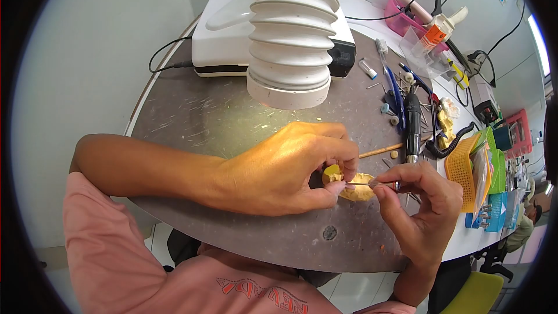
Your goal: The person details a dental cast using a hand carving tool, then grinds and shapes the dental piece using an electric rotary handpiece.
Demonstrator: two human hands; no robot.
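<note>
My left hand (285, 168) is curled, with thumb and fingers closed round a small yellow plaster model piece (333, 172), partly hidden by the fingers. Pinched in my right hand (421, 203) is a slim metal hand instrument (395, 186). Its thin shaft points left and reaches the left thumb and fingertips. Whether the tip touches the piece I cannot tell. Just below and between both hands lies a yellow plaster dental cast (360, 191), partly covered by the fingers.
A white ribbed suction hose (293, 35) hangs over the bench (192, 110) in front of a white machine (224, 29). A black handpiece (412, 125), a toothbrush (390, 70) and small tools lie at the right. Beyond are a yellow basket (462, 166) and a pink basket (401, 20).
</note>
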